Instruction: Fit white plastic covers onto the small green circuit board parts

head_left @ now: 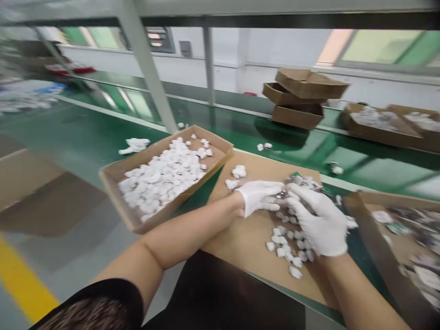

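Observation:
My left hand [261, 197], in a white glove, reaches over a brown cardboard sheet [240, 243] with its fingers close together. Its fingertips meet a small shiny part [282, 193] too blurred to name. From the right, my white-gloved right hand [318, 217] curls its fingers around that same spot; what they hold is hidden. Below the hands lie several small white pieces [283, 245] in a loose group. A heap of small mixed parts [305, 182] sits just behind my right hand. Two white clumps [239, 171] rest behind my left hand.
A cardboard tray [117, 206] piled with white pieces [168, 172] stands to the left. At the right edge is a cardboard box [367, 238] of mixed parts. Stacked boxes [297, 117] stand at the back. A white glove [134, 145] lies on the green table [85, 133]. A grey post [147, 68] rises behind the tray.

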Action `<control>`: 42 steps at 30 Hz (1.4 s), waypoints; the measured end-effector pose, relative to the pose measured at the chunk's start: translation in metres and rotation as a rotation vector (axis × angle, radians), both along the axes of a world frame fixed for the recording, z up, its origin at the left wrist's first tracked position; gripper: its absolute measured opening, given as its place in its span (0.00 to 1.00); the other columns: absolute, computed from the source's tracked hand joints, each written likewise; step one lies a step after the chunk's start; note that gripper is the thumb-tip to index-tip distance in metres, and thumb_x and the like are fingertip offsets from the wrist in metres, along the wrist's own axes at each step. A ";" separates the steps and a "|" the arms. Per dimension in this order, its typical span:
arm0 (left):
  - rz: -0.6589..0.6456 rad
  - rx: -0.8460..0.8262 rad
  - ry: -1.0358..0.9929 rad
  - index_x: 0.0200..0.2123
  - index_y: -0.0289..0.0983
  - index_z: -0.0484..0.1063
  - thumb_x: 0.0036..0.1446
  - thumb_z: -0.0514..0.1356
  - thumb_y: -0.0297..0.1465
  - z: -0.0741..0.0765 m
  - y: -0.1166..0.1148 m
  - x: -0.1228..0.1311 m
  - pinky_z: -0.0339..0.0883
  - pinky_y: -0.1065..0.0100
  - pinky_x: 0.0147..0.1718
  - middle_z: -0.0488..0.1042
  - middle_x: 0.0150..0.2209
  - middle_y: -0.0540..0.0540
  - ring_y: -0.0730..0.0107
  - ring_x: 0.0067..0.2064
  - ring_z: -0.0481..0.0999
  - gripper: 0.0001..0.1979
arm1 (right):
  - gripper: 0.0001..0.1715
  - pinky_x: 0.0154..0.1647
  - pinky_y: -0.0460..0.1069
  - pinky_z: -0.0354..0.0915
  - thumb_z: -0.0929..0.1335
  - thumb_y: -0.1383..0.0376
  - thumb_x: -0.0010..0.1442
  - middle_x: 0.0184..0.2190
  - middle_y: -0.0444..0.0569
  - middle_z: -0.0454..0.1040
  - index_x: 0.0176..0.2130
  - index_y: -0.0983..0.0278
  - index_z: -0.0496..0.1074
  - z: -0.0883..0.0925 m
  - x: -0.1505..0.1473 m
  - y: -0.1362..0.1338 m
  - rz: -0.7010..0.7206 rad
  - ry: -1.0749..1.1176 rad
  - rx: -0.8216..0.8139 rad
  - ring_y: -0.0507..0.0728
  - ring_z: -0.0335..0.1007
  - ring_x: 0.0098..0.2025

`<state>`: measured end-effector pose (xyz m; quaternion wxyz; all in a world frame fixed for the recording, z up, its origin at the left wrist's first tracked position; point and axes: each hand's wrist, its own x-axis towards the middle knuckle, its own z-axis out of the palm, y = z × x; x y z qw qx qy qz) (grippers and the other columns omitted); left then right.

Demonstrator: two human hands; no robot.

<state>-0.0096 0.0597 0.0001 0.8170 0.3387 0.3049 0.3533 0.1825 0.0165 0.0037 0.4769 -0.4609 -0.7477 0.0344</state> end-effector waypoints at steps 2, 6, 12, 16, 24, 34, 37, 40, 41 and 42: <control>0.014 -0.007 -0.075 0.48 0.35 0.79 0.53 0.70 0.30 0.005 -0.004 0.000 0.71 0.56 0.53 0.76 0.53 0.37 0.61 0.46 0.80 0.18 | 0.13 0.55 0.56 0.72 0.71 0.63 0.65 0.46 0.45 0.81 0.50 0.54 0.80 -0.005 0.002 0.003 -0.031 0.050 0.018 0.60 0.77 0.48; -0.012 -0.014 -0.165 0.49 0.35 0.80 0.55 0.69 0.26 0.007 -0.009 0.002 0.70 0.58 0.54 0.77 0.52 0.38 0.61 0.50 0.77 0.16 | 0.13 0.56 0.55 0.72 0.71 0.63 0.65 0.46 0.43 0.81 0.49 0.53 0.80 -0.006 0.002 0.007 -0.089 0.116 -0.046 0.58 0.77 0.49; 0.067 -0.007 -0.169 0.43 0.36 0.81 0.56 0.68 0.25 0.005 -0.003 0.003 0.68 0.65 0.49 0.78 0.45 0.42 0.69 0.44 0.77 0.10 | 0.19 0.57 0.58 0.71 0.64 0.60 0.71 0.53 0.45 0.79 0.58 0.54 0.75 -0.001 0.005 0.006 0.017 -0.085 -0.098 0.61 0.75 0.54; 0.092 -0.046 -0.156 0.42 0.36 0.82 0.56 0.69 0.25 0.008 -0.006 0.006 0.67 0.66 0.45 0.78 0.40 0.43 0.71 0.39 0.75 0.09 | 0.16 0.54 0.57 0.72 0.70 0.57 0.66 0.45 0.46 0.81 0.53 0.54 0.79 -0.004 0.000 0.003 -0.167 0.058 -0.039 0.60 0.77 0.46; 0.031 0.024 -0.236 0.45 0.36 0.81 0.55 0.69 0.27 0.009 -0.011 0.008 0.66 0.61 0.57 0.77 0.52 0.40 0.61 0.54 0.73 0.13 | 0.16 0.40 0.55 0.74 0.69 0.69 0.66 0.43 0.47 0.82 0.50 0.55 0.80 0.003 -0.002 0.004 0.009 -0.079 0.174 0.59 0.79 0.40; 0.021 0.101 -0.153 0.48 0.34 0.81 0.48 0.74 0.30 0.002 -0.013 0.010 0.69 0.65 0.46 0.78 0.52 0.36 0.59 0.52 0.76 0.22 | 0.14 0.40 0.57 0.73 0.72 0.69 0.61 0.38 0.45 0.83 0.45 0.55 0.81 0.003 -0.011 -0.006 -0.222 -0.141 0.318 0.60 0.78 0.37; 0.028 0.140 -0.117 0.51 0.35 0.80 0.50 0.73 0.31 -0.006 -0.012 0.009 0.68 0.63 0.48 0.79 0.50 0.37 0.56 0.54 0.75 0.23 | 0.12 0.40 0.56 0.73 0.72 0.68 0.62 0.37 0.46 0.83 0.45 0.55 0.81 0.000 -0.012 -0.006 -0.255 -0.102 0.300 0.59 0.77 0.37; 0.060 0.153 -0.098 0.50 0.36 0.81 0.49 0.73 0.30 -0.010 -0.012 0.008 0.68 0.59 0.52 0.79 0.50 0.37 0.53 0.55 0.75 0.23 | 0.11 0.39 0.56 0.72 0.72 0.68 0.62 0.35 0.46 0.83 0.44 0.56 0.82 -0.002 -0.008 -0.003 -0.233 -0.142 0.300 0.59 0.77 0.35; 0.068 0.151 -0.095 0.49 0.35 0.81 0.48 0.73 0.31 -0.008 -0.013 0.007 0.67 0.58 0.53 0.79 0.51 0.37 0.52 0.55 0.75 0.23 | 0.11 0.37 0.56 0.72 0.72 0.68 0.62 0.35 0.46 0.83 0.44 0.56 0.82 -0.001 -0.007 -0.001 -0.226 -0.163 0.303 0.59 0.77 0.34; 0.076 0.143 -0.094 0.48 0.35 0.81 0.47 0.74 0.31 -0.006 -0.014 0.007 0.67 0.58 0.53 0.78 0.51 0.36 0.51 0.55 0.75 0.23 | 0.12 0.36 0.55 0.71 0.72 0.69 0.62 0.36 0.46 0.83 0.44 0.57 0.82 -0.001 -0.005 0.000 -0.209 -0.184 0.305 0.59 0.77 0.33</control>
